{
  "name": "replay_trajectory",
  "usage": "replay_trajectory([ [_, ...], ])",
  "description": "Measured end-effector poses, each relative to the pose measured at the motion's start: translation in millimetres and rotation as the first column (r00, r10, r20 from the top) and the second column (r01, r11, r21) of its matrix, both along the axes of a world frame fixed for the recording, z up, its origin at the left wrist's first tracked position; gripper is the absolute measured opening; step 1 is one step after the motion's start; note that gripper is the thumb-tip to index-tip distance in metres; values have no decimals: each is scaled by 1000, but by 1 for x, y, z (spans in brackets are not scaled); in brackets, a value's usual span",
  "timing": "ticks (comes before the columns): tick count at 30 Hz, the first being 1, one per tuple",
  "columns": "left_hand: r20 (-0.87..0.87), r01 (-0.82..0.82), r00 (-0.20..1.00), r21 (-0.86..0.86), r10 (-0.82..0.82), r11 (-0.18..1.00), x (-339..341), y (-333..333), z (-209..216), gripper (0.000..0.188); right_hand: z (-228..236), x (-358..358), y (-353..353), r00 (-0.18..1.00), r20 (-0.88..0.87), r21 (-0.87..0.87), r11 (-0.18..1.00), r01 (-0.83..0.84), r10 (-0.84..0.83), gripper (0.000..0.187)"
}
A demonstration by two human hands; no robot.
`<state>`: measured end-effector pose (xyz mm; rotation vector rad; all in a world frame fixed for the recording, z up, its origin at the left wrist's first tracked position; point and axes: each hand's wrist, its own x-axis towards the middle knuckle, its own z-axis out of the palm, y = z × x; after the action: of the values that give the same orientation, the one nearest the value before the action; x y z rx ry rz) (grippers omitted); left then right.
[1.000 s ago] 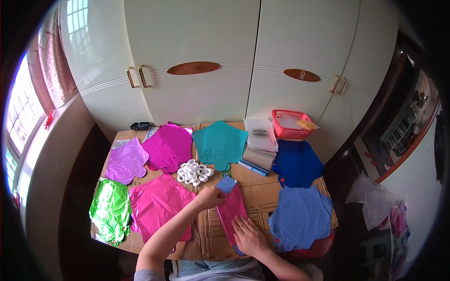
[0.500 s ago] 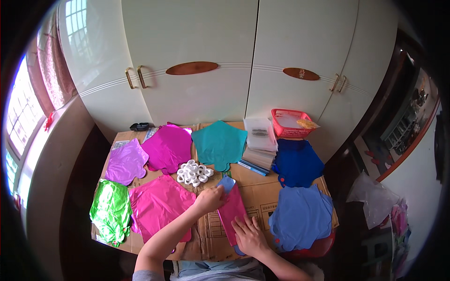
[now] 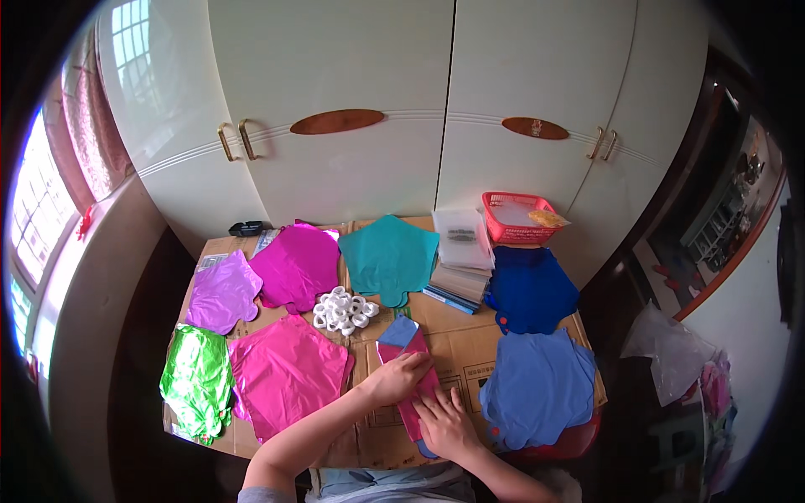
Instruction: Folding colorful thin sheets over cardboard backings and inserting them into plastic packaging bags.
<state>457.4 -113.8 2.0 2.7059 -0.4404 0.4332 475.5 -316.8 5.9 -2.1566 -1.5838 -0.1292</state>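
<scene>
A pink foil balloon, folded flat into a long strip (image 3: 429,381), lies on the cardboard in front of me. Blue foil (image 3: 397,332) shows at its far end, and a bit of blue at the near end. My left hand (image 3: 401,377) has its fingers curled together on the strip's middle; its fingertips are partly hidden. Lower down, my right hand (image 3: 450,427) rests flat on the strip with fingers spread. To the left lies a stack of pink foil balloons (image 3: 289,373), and to the right a stack of light blue ones (image 3: 538,390).
White rings (image 3: 344,311) sit heaped beyond my left hand. Green (image 3: 197,381), lilac (image 3: 222,291), magenta (image 3: 299,264), teal (image 3: 389,256) and dark blue foil stacks (image 3: 534,289) surround them. Clear bags (image 3: 463,239) and a red basket (image 3: 520,220) stand at the back, before a white cabinet (image 3: 335,67).
My left hand has slid from the strip's far end toward me, onto its middle. The far end now shows a slanted fold, with more blue foil visible. My right hand stays nearly in place.
</scene>
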Motion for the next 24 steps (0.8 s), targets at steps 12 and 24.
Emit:
replay_trajectory([
  [12, -116, -299, 943, 117, 312, 947, 22, -2, -4, 45, 4, 0, -1, 1000, 21, -41, 999, 3, -3, 39],
  [24, -81, -424, 896, 144, 437, 894, 27, -12, 5, 51, 5, 0, -1, 999, 36, -49, 999, 2, 0, 40],
])
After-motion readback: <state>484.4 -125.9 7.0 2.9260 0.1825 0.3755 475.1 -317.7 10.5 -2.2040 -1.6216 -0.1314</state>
